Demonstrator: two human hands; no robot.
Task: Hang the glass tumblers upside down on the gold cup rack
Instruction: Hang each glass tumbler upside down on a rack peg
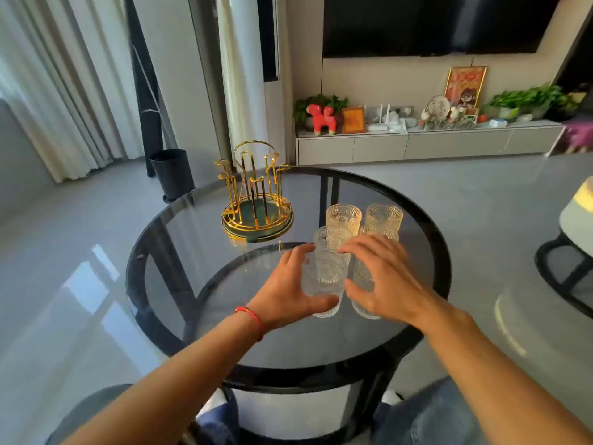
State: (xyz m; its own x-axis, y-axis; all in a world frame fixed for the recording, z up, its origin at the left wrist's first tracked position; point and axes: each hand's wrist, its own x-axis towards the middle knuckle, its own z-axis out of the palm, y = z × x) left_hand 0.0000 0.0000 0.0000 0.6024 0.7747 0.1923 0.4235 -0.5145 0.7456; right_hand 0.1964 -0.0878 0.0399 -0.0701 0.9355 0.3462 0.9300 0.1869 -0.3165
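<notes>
Several textured glass tumblers stand upright in a cluster on the round glass table [179, 252]. My left hand [288, 284] wraps around the nearest tumbler [324, 277], thumb at its base and fingers at its far side. My right hand [382, 277] hovers with fingers spread over the tumbler beside it [362, 284], thumb near the gap between the two; whether it touches is unclear. Two more tumblers [343, 216] [383, 216] stand behind, and others are partly hidden by my hands. The gold cup rack [256, 194], with upright gold pegs on a green round base, stands empty at the table's back left.
A black bin [173, 175] stands on the floor behind the table's left side. A stool with a black frame [564, 261] is off to the right. A low TV cabinet [426, 146] with ornaments runs along the back wall. My knees show below the table's near edge.
</notes>
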